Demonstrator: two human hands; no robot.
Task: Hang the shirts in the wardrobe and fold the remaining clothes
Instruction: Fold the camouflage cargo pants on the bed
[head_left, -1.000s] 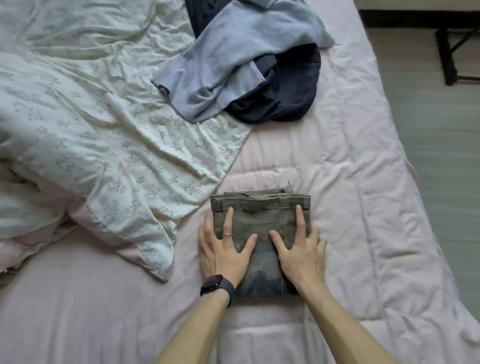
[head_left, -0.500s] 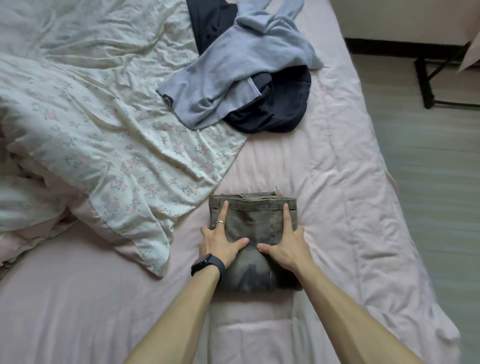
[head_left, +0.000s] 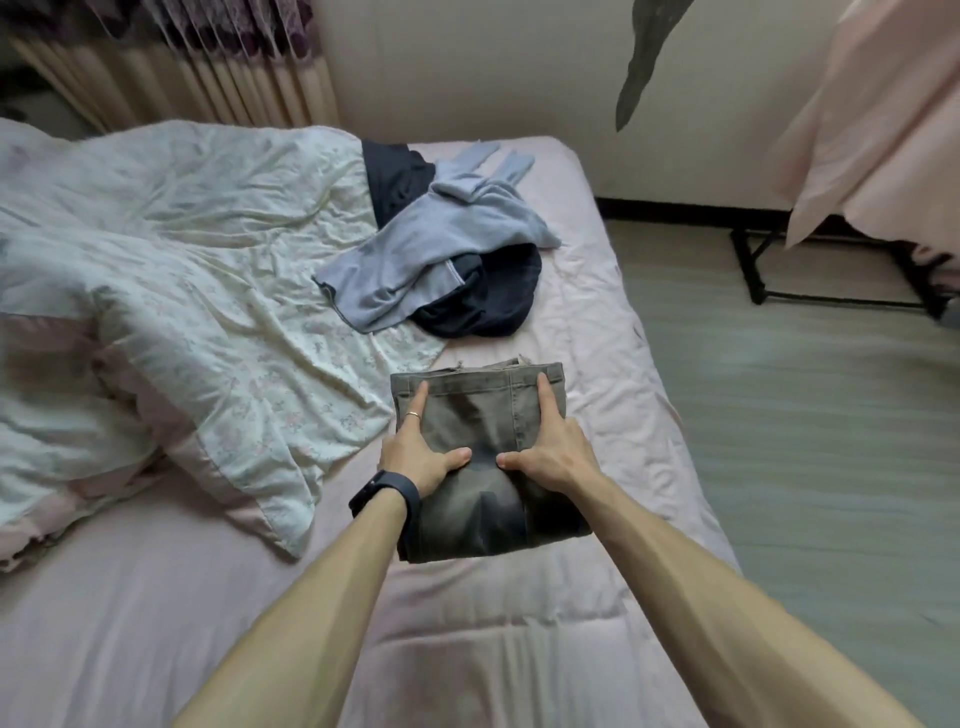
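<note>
A folded grey-olive pair of trousers is held just above the pink bed sheet, its near edge casting a shadow. My left hand, with a ring and a black wristband, grips its left side, thumb and index finger on top. My right hand grips the right side the same way. Farther up the bed lie a crumpled light grey sweatshirt and a dark navy garment, partly under it.
A rumpled floral duvet covers the left half of the bed. Curtains hang behind it. On the right are grey floor, a black metal frame and a hanging pink cloth.
My hands went from lying flat on the folded trousers to gripping their sides, and the bundle has come up off the sheet. The view has tilted up toward the wall.
</note>
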